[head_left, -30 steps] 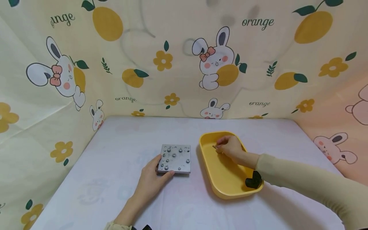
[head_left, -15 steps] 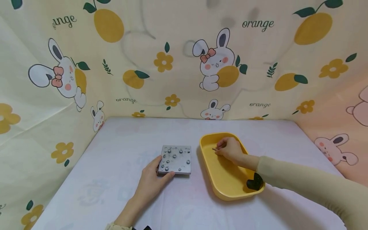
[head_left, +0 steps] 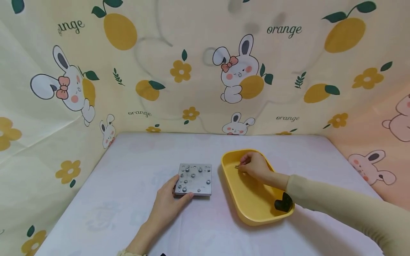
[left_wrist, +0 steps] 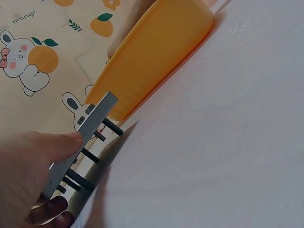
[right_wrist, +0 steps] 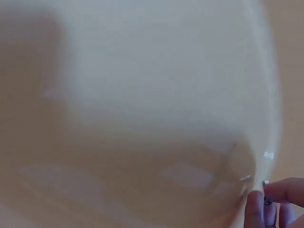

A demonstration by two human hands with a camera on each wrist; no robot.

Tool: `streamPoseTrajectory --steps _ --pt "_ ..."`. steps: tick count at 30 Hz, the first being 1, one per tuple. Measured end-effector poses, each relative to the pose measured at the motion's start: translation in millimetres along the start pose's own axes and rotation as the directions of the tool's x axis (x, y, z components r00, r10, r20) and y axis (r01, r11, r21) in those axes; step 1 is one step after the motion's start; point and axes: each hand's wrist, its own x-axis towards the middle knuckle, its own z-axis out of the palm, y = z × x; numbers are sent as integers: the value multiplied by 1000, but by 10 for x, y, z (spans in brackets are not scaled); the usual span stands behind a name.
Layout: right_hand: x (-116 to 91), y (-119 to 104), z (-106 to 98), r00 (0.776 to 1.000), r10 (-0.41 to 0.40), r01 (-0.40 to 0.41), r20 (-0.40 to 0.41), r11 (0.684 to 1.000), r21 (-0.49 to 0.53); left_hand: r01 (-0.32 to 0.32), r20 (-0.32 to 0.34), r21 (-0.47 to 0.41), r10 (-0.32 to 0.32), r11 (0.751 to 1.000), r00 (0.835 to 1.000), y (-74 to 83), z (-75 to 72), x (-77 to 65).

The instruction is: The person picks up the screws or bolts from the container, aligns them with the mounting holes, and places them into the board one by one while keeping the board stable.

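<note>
My left hand [head_left: 168,201] grips the left and near edges of a square metal plate [head_left: 201,183], its thumb along the near edge. Several socket-head screws [head_left: 193,175] stand in the plate's holes. Their threaded shanks [left_wrist: 80,180] stick out from the underside in the left wrist view, and the plate is held off the table. Inside the far end of a yellow tray [head_left: 253,209], my right hand [head_left: 256,166] pinches a small metal screw [head_left: 237,166] between thumb and fingers. The right wrist view is blurred, with small metal bits [right_wrist: 245,178] near the fingertips.
The tray stands on a white-covered table [head_left: 134,156], right of the plate. Its raised rim surrounds my right hand. A black wrist strap [head_left: 283,203] hangs over the tray's near right corner. Printed cloth walls [head_left: 179,92] enclose the back and sides.
The screw at my right fingertips has shifted slightly in angle. Both hands stay nearly in place, the left still holding the plate, while the head view drifts a little.
</note>
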Motion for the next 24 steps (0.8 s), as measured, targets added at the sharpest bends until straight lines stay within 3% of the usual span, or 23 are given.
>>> streamPoseTrajectory --steps 11,18,24 --pt "-11 -121 -98 997 -66 68 -37 996 49 10 14 17 -11 1000 1000 -10 -23 -5" --pt "-25 -170 -128 996 -85 85 -9 979 184 14 19 13 -14 1000 1000 -12 -20 2" --pt "14 -350 -136 978 -206 203 -15 946 252 37 28 16 -37 999 999 -4 -26 -1"
